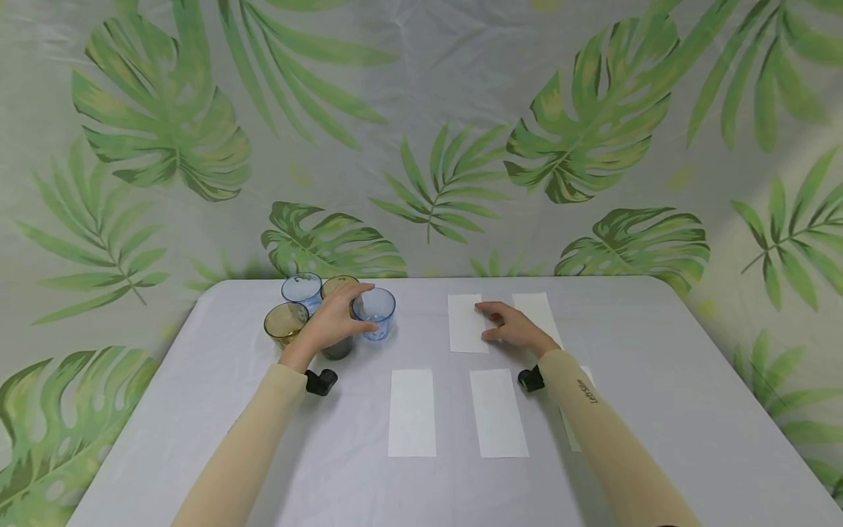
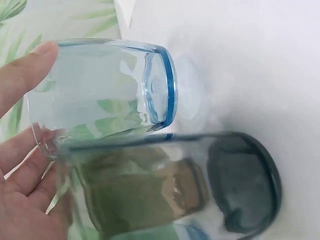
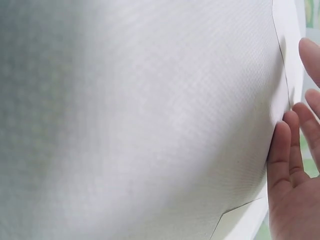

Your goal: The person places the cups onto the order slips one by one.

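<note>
My left hand (image 1: 336, 316) pinches a clear blue glass (image 1: 377, 315) near its rim, thumb on one side and fingers on the other, as the left wrist view shows. Beside that glass stands a grey glass (image 2: 245, 185), mostly covered by the hand in the head view. Another blue glass (image 1: 301, 288) and two amber glasses, one in front (image 1: 286, 322) and one behind (image 1: 337, 282), cluster around them. Over at the right, my right hand (image 1: 516, 329) holds nothing. Its fingers, loosely bent, reach over the right edge of a white paper rectangle (image 1: 466, 329).
A second paper rectangle (image 1: 535, 311) lies at the back right, partly behind the right hand. Nearer the front lie a left sheet (image 1: 412, 413), a middle sheet (image 1: 498, 413) and one mostly under the right sleeve (image 1: 569, 432). A leaf-print curtain (image 1: 435, 110) hangs behind the white table (image 1: 356, 483).
</note>
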`<state>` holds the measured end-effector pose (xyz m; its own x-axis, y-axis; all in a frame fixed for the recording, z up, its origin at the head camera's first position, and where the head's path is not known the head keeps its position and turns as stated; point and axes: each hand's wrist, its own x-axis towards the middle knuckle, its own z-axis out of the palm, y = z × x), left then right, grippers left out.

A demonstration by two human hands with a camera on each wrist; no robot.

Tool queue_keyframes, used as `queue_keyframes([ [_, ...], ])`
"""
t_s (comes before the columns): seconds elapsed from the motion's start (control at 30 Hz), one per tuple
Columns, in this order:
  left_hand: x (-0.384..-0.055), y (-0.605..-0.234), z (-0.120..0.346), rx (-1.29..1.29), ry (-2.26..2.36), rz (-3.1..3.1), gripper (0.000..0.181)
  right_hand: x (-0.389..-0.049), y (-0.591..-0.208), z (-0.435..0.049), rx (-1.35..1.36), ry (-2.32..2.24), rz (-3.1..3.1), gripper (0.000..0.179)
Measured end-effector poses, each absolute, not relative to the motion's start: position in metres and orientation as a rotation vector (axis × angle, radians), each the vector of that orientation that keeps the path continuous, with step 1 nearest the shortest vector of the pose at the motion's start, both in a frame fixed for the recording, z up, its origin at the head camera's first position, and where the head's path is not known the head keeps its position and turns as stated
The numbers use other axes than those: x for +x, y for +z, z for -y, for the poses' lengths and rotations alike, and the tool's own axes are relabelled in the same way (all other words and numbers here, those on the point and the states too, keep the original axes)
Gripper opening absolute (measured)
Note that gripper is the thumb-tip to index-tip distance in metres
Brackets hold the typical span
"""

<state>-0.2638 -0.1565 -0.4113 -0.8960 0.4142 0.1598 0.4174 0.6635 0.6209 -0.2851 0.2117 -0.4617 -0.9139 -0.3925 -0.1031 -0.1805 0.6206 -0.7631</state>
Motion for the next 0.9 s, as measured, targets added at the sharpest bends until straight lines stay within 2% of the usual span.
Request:
queue_keyframes([
  [0.5,-0.258,-0.392,0.128,-0.788,-1.211,2.788,0.076,-0.285,-0.468,-0.214,-0.561,-1.157,-2.632,0.061],
  [0.9,-0.262,-0.396,0.103,-0.822,-1.253,2.750,0.076,-0.282,-0.464,-0.210,-0.598,-1.139,-2.652,0.059],
])
